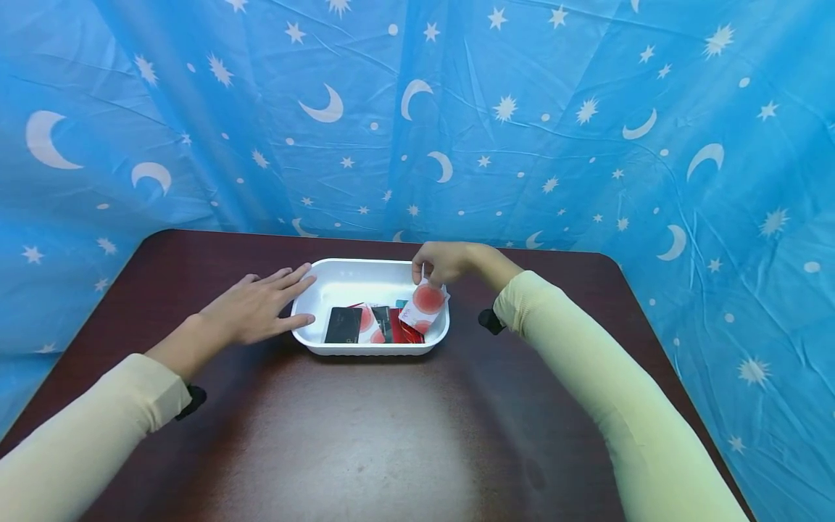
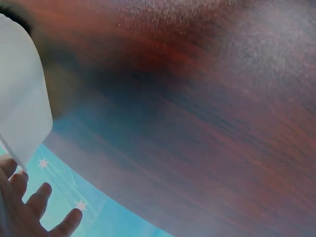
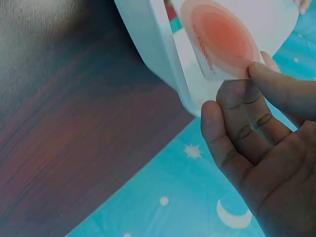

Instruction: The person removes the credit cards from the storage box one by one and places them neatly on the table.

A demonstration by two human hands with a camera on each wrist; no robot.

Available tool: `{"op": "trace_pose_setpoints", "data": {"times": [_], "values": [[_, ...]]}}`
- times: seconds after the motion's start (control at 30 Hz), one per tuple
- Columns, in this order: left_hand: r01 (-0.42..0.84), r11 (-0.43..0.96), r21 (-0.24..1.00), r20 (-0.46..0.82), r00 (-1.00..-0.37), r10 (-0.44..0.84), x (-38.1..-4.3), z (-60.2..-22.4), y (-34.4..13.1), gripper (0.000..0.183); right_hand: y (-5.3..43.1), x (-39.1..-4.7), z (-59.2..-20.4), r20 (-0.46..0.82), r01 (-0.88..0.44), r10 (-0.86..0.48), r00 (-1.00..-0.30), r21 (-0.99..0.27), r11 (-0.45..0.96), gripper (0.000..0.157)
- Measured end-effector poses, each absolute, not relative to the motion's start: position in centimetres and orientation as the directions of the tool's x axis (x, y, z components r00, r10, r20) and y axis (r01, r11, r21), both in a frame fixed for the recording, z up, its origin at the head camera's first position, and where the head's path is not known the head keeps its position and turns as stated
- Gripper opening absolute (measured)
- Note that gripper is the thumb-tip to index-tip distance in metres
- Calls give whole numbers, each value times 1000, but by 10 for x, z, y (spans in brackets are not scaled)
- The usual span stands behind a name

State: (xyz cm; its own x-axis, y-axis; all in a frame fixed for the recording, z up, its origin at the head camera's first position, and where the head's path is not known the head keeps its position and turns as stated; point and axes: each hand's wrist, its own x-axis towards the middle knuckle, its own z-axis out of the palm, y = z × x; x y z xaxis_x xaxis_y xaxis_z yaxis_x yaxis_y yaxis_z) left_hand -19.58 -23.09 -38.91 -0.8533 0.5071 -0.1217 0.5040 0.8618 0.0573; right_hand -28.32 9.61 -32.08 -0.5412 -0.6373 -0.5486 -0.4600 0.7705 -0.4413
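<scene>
Pinching a white card with red circles point(image 1: 427, 299), the right hand point(image 1: 449, 262) was above the right end of a white tray point(image 1: 339, 281). In the right wrist view, the thumb pressed on the card near 1 of its edges, and at least 1 finger was behind it. The other fingers were bent loosely, with small gaps between them. The card was tilted, and its lower part was in front of some red things point(image 1: 409, 333) in the tray; I cannot tell if it touched them.

The left hand point(image 1: 257, 308) was at the left edge of the tray. Its fingers were quite straight and spread well apart, and they had hold of nothing. The thumb reached over the rim; how firmly the hand touched the tray, I cannot tell.

Inside the tray, along its near side, there lay a black card point(image 1: 342, 325), then a second white card with red circles point(image 1: 370, 326), and a dark card point(image 1: 383, 324) just beside it. The tray stood on a dark brown table point(image 1: 365, 435), in front of a blue curtain point(image 1: 248, 94) with white stars and moons.
</scene>
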Motion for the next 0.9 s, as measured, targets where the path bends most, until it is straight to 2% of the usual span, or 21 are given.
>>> {"op": "trace_pose_setpoints", "data": {"times": [0.23,0.43,0.67,0.9], "values": [[513,857,53,-144,-845,515,-199,-387,-232,84,117,-289,-305,-466,-453,-685,-561,-520,724,19],[517,854,54,-148,-842,519,-200,-386,-230,85,136,-293,-297,-407,-426,-672,-618,-545,722,14],[520,852,59,-141,-841,523,-200,-387,-232,85,157,-300,-297,-292,-388,-607,-739,-552,738,13],[524,849,65,-135,-838,528,-198,-387,-231,85,182,-304,-312,-143,-309,-473,-869,-590,746,15]]}}
